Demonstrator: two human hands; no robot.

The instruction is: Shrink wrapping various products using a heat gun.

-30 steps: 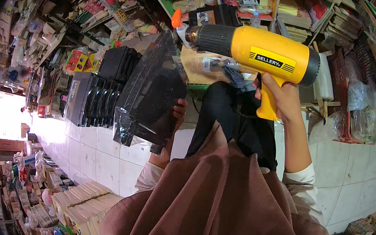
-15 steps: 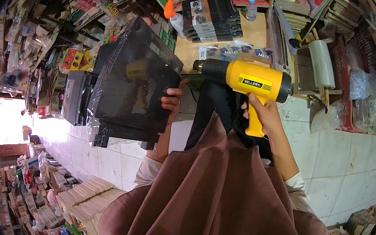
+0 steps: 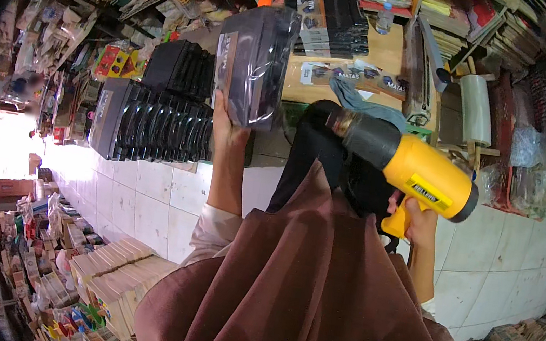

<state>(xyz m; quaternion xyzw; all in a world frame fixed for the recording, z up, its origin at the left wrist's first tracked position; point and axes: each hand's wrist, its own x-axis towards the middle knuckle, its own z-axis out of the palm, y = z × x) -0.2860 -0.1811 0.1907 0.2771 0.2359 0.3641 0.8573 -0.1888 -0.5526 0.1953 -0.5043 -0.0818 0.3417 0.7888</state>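
My left hand grips the lower end of a black box file. The file stands upright in shiny clear plastic film, and a printed label runs down its narrow left face. In my right hand is the handle of a yellow heat gun. Its dark nozzle points up and left, to the right of the file and apart from it. Left of the held file, more black box files stand in a packed row, with another dark group behind them.
Ahead, a wooden table bears a stack of black files, printed labels, a grey-blue cloth and a small bottle. A clear film roll stands at the right. Brown bundles lie behind my left side.
The file has turned from its broad side to its narrow labelled face and moved right and up. My right hand has lowered the heat gun to the right, tilting its nozzle up.
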